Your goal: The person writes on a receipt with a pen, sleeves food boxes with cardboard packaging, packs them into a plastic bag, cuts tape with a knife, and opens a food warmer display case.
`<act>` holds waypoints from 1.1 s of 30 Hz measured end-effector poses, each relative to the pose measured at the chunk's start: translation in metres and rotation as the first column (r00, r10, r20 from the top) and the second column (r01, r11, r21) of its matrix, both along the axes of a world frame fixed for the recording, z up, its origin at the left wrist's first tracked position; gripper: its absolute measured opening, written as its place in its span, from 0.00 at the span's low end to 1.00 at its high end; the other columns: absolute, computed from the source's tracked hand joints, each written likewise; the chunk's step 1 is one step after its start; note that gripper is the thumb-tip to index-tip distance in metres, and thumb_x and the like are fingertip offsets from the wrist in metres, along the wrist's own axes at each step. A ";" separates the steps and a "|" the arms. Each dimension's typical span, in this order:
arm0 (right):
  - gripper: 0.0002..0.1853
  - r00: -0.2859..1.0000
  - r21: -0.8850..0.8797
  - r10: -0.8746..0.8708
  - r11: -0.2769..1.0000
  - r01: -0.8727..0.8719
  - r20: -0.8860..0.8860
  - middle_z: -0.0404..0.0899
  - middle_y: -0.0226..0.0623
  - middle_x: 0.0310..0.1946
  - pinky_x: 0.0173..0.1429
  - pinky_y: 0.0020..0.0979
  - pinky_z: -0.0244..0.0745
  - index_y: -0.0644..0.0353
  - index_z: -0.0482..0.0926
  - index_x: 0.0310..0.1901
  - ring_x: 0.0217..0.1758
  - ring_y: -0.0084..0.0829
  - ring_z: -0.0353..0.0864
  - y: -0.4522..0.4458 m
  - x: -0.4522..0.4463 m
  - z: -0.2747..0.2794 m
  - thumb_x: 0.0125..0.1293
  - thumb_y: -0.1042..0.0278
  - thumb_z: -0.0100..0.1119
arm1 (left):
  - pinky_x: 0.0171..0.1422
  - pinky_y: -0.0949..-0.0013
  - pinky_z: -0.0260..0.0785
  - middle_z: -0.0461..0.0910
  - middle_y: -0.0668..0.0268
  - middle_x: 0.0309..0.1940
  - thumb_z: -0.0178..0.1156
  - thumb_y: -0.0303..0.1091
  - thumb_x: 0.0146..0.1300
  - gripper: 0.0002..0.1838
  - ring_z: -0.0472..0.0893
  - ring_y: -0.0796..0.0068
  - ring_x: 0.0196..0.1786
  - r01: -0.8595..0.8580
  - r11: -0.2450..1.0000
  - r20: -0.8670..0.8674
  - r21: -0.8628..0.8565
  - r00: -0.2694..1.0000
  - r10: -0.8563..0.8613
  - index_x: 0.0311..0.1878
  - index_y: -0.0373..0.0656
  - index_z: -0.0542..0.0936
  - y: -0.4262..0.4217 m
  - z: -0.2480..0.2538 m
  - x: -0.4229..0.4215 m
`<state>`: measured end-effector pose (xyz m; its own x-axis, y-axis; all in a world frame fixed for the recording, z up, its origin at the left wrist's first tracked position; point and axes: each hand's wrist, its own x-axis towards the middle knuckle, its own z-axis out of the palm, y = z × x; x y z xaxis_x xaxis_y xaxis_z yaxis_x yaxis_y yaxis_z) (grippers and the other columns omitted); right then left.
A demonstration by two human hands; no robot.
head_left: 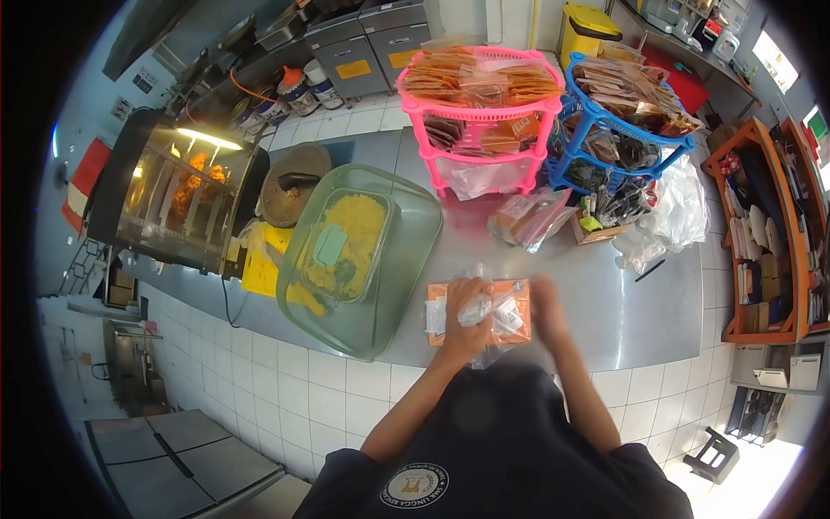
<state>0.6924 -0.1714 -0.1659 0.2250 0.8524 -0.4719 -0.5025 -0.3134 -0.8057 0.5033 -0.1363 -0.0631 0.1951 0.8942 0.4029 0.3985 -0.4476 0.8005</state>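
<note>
On the steel table in front of me lies an orange box (pixel 519 290) inside a clear plastic bag (pixel 508 318). My left hand (pixel 469 307) is closed around the bag's bunched plastic, over the middle of the box. Just past the box's right edge is my right hand (pixel 546 304), smeared by motion, so its fingers cannot be made out. A white paper slip (pixel 435 316) shows at the left end of the box.
A green tub (pixel 411 216) holding a container of yellow rice (pixel 354 216) stands to the left. Behind are a pink rack (pixel 484 111) and a blue rack (pixel 635 134) stacked with packets. A black pen-like stick (pixel 650 271) lies at the right.
</note>
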 end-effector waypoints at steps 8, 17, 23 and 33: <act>0.35 0.973 -0.051 0.197 0.978 -0.204 -0.120 0.80 0.42 0.54 0.65 0.31 0.72 0.63 0.72 0.63 0.58 0.30 0.80 0.021 -0.056 0.075 0.78 0.35 0.36 | 0.58 0.51 0.67 0.79 0.52 0.47 0.61 0.19 0.49 0.21 0.76 0.46 0.51 -0.029 0.997 -0.055 0.068 0.998 0.033 0.51 0.33 0.79 -0.006 -0.013 -0.009; 0.31 0.786 0.273 0.185 0.870 -0.410 0.589 0.58 0.50 0.73 0.78 0.40 0.54 0.64 0.62 0.72 0.77 0.44 0.59 0.025 -0.057 0.122 0.73 0.57 0.55 | 0.53 0.52 0.69 0.79 0.51 0.48 0.63 0.21 0.52 0.17 0.75 0.47 0.49 -0.034 0.993 -0.045 -0.116 0.999 0.029 0.48 0.33 0.80 0.003 -0.006 -0.024; 0.22 0.209 0.152 0.000 0.685 -0.713 0.978 0.72 0.49 0.49 0.55 0.43 0.76 0.53 0.81 0.56 0.58 0.47 0.74 0.028 -0.071 0.192 0.58 0.76 0.64 | 0.52 0.53 0.69 0.80 0.53 0.48 0.65 0.22 0.52 0.18 0.76 0.48 0.49 -0.041 0.986 -0.067 -0.164 0.997 0.031 0.48 0.34 0.79 0.001 0.003 -0.016; 0.11 0.423 0.373 -0.006 0.483 -0.792 0.906 0.79 0.44 0.41 0.47 0.45 0.76 0.60 0.79 0.46 0.40 0.50 0.81 0.033 -0.118 0.171 0.62 0.78 0.57 | 0.55 0.58 0.65 0.77 0.58 0.42 0.67 0.27 0.54 0.15 0.76 0.57 0.49 0.094 0.993 0.064 -0.075 0.994 -0.089 0.44 0.37 0.76 0.009 0.004 -0.046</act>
